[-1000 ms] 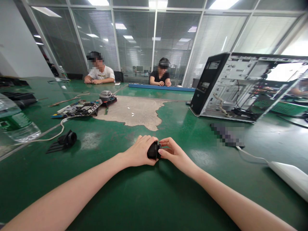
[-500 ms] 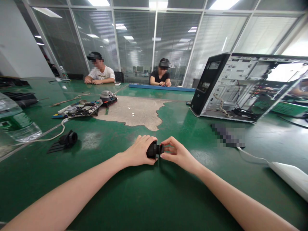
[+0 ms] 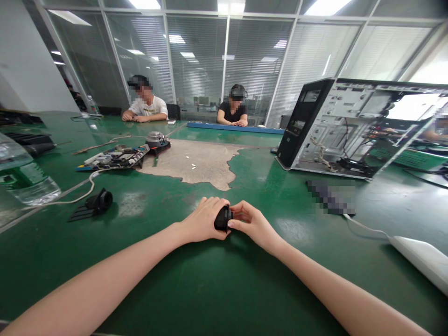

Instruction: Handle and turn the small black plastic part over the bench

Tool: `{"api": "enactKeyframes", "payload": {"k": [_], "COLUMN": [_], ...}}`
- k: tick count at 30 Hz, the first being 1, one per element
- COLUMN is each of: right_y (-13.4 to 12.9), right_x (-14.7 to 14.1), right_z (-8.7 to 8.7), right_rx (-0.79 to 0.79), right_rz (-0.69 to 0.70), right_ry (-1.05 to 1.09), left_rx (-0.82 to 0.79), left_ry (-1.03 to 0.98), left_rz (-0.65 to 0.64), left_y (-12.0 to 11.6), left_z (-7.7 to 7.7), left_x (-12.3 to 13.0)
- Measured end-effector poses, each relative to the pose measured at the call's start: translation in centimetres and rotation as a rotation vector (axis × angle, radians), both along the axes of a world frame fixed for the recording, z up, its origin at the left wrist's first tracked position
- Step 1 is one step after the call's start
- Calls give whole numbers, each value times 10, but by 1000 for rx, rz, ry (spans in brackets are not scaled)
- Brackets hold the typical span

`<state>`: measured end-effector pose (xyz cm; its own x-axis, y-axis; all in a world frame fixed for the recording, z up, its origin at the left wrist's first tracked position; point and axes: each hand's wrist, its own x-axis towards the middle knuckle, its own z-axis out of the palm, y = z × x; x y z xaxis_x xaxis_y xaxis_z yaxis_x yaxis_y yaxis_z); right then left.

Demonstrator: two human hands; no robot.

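Observation:
My left hand (image 3: 205, 218) is wrapped round a black part (image 3: 221, 218) just above the green table (image 3: 217, 284). From the right, my right hand (image 3: 249, 222) has its thumb and fingers closed on the right end of that same black part, and they hide much of this end. Further left lies another black part (image 3: 101, 201) with a round opening and thin prongs. A circuit board with components (image 3: 117, 157) rests beyond it, next to a bare brown patch (image 3: 199, 161) of the tabletop.
An open computer case (image 3: 304, 126) stands at the right, with a dark phone-like object (image 3: 327, 197) and a white cabled device (image 3: 420, 259) nearer. A water bottle (image 3: 26, 179) is at the left. Two people (image 3: 149, 107) sit across the table, beyond a blue strip (image 3: 234, 128).
My right hand has moved left, closer to my left hand. The black piece at its fingertips now sits against or inside the part in my left hand, with no long neck showing between them.

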<state>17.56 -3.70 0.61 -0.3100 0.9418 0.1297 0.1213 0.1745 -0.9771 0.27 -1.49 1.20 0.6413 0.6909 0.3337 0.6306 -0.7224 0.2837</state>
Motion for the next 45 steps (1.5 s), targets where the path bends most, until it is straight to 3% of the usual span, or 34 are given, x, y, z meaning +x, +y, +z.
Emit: {"api": "enactKeyframes", "payload": {"k": [6,13,21,30,37,45], "right_y": [-7,-4,-11,-4,-10,-7], "right_x": [1,-1,1,0,1,-1], "right_z": [-1,1,1,0,4,3], "right_rx": [33,-8,59,18,90,-8], "right_rz": [56,4,86,23,93,35], "right_ry": [13,0,18,-13,-15,-6], "left_rx": [18,21,43,52,69,69], "left_ry": [11,9,17,27,35,32], "left_rz": [-12,7,3,7,0,13], "left_y": [1,0,0,-1,0,0], "left_z": [-1,-2,-2,-1,-2,-3], "left_x": [-1,0,1,0,0,1]}}
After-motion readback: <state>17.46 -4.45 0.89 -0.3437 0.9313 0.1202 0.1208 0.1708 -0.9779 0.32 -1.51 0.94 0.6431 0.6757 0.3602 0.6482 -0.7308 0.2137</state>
